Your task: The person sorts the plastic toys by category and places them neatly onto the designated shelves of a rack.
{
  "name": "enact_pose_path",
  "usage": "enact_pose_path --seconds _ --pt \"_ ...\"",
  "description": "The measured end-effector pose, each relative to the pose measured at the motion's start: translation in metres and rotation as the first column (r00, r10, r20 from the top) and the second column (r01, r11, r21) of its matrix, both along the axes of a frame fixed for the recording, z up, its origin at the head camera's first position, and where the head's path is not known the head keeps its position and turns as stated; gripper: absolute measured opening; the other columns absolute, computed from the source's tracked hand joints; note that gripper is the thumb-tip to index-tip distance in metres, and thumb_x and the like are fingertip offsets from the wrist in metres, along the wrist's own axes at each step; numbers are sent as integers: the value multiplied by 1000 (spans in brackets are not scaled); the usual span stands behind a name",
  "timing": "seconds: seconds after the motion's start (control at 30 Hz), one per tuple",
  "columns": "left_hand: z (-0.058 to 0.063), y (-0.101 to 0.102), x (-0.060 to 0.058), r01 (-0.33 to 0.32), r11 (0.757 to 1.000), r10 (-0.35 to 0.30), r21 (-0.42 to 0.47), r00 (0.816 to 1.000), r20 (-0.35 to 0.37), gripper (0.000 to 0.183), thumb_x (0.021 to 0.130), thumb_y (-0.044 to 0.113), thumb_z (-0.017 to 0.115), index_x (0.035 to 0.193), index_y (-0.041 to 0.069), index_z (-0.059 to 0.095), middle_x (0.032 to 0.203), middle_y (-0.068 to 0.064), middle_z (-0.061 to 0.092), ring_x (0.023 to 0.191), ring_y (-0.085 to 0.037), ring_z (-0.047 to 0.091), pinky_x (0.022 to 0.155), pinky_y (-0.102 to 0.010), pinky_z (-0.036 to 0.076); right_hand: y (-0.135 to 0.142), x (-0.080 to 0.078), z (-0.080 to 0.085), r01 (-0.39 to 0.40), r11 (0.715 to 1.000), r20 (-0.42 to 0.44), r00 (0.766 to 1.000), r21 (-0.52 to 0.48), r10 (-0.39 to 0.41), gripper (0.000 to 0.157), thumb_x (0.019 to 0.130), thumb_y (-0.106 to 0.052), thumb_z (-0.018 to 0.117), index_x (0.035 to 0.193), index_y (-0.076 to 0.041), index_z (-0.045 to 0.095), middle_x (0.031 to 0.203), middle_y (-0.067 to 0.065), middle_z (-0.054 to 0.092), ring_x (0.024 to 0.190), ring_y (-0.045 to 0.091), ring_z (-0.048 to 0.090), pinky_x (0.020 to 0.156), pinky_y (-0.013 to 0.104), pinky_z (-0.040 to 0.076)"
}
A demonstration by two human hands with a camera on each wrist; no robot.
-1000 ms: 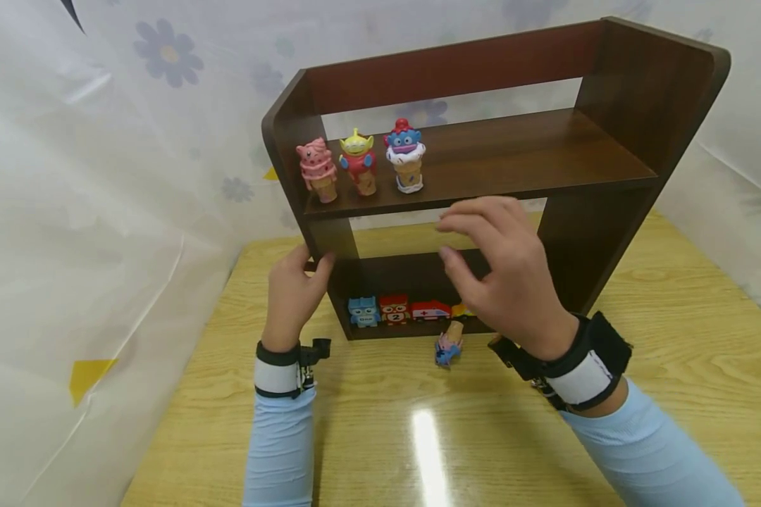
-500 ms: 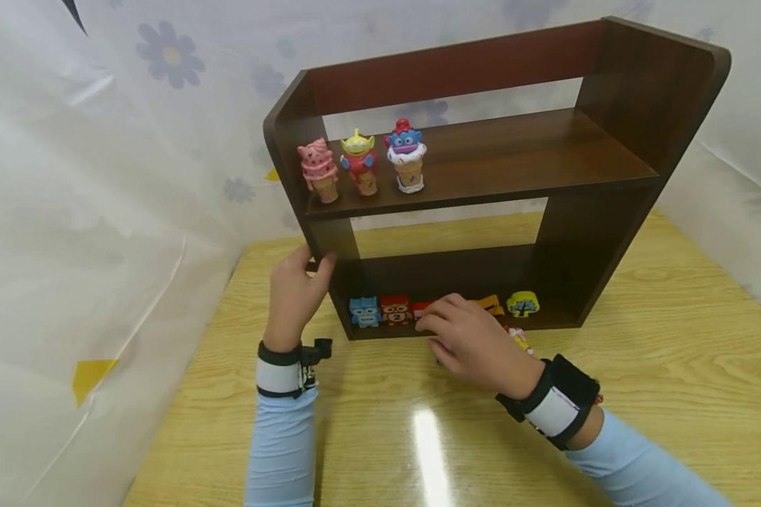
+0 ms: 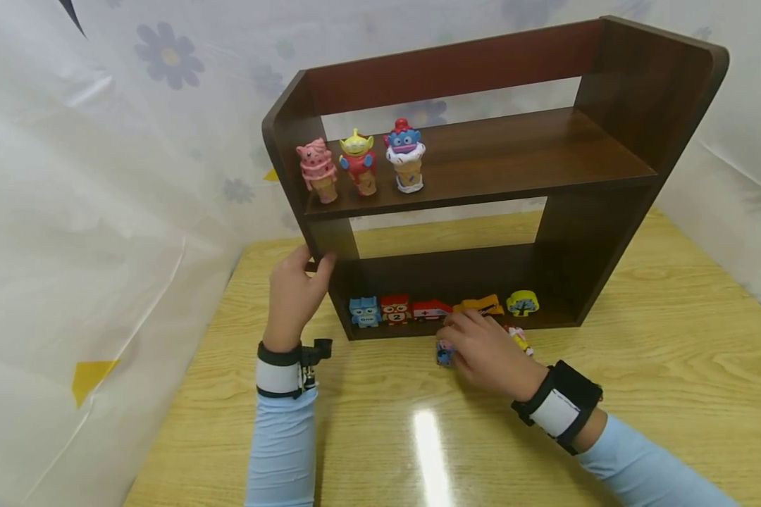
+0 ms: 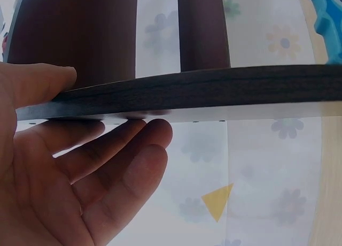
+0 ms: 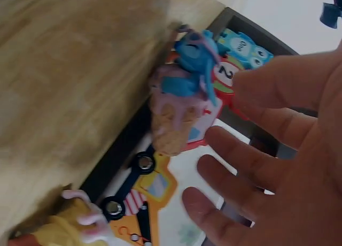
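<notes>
Blue-and-pink cone figure (image 3: 444, 353): lower centre of head view, just left of right hand (image 3: 487, 352), nearer of 2. Long axis near-vertical in right wrist view. Right hand loosely spread; left hand (image 3: 294, 299) grips shelf (image 3: 533, 151).

From above, the head view faces the shelf (image 3: 533, 151) both wrist views show up close.

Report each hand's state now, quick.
Left hand: closed, holding the shelf by its side panel.
Right hand: open, beside the blue-and-pink ice-cream figure; whether it touches it cannot be told.
</notes>
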State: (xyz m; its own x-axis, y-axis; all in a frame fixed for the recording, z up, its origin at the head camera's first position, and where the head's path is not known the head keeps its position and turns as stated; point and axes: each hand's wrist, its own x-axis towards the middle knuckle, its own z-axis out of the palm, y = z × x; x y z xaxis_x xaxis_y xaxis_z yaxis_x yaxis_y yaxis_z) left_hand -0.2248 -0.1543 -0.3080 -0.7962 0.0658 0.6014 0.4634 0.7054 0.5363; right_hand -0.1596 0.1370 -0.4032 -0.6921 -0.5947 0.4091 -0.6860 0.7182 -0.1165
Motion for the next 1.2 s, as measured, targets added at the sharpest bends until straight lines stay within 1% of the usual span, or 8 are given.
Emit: enact_pose_path --seconds 0.1,0.2,0.4,0.53,0.63,0.77,1.03,1.2 --pt "0 0 -1 3 1000 -3 -1 1000 -1 22 91 26 59 97 7 68 93 -13 73 79 -26 67 68 -43 58 2 0 -4 10 1000 40 999 26 -11 25 82 -6 66 106 -11 67 111 11 62 104 30 54 73 46 54" --pt "-1 -1 -2 5 1000 -5 -3 1000 -5 23 91 27 59 96 6 68 91 -14 73 78 -26 67 67 -43 58 3 0 -8 8 999 57 998 39 -11 26 83 -6 67 108 -11 66 113 12 62 105 30 52 72 46 54" --pt "-2 -1 -2 2 1000 -2 -4 1000 -6 23 91 27 59 95 6 68 90 -14 72 77 -27 67 66 -43 58 4 -3 -12 4 1000 58 998 27 -5 29 81 -6 69 109 -12 66 115 13 62 107 31 53 75 48 55" --pt "-3 -1 -1 4 1000 -4 -3 1000 -8 22 91 26 59 95 7 68 89 -14 72 76 -27 67 66 -43 58 5 -5 -13 5 1000 66 998 16 -6 29 81 -3 67 107 -14 67 116 14 62 108 34 53 78 51 54" --pt "-2 -1 -1 3 1000 -3 -3 1000 -10 22 92 26 58 95 7 68 89 -14 72 76 -27 67 66 -43 58 7 -7 -14 8 1000 67 998 19 -10 32 79 0 64 107 -15 67 116 15 63 109 36 52 81 52 53" --pt "-1 -1 -1 -4 1000 4 -4 1000 -10 25 91 28 58 96 6 68 91 -15 72 77 -28 67 66 -45 57 9 -9 -15 16 999 71 997 35 -18 37 76 1 65 110 -15 67 119 17 62 111 38 52 83 53 53" --pt "-1 -1 0 4 1000 -4 1 1000 -7 22 92 27 58 95 8 69 90 -13 72 76 -27 67 66 -44 58 8 -11 -21 19 999 52 998 41 -22 37 76 1 67 109 -14 68 117 16 63 107 37 52 80 52 54" --pt "-1 -1 -1 -2 1000 2 -2 1000 -2 21 91 27 58 94 8 69 90 -13 73 76 -27 67 65 -43 57 7 -11 -22 37 998 52 998 57 -40 36 76 1 67 109 -14 68 115 15 63 106 36 51 79 51 54"
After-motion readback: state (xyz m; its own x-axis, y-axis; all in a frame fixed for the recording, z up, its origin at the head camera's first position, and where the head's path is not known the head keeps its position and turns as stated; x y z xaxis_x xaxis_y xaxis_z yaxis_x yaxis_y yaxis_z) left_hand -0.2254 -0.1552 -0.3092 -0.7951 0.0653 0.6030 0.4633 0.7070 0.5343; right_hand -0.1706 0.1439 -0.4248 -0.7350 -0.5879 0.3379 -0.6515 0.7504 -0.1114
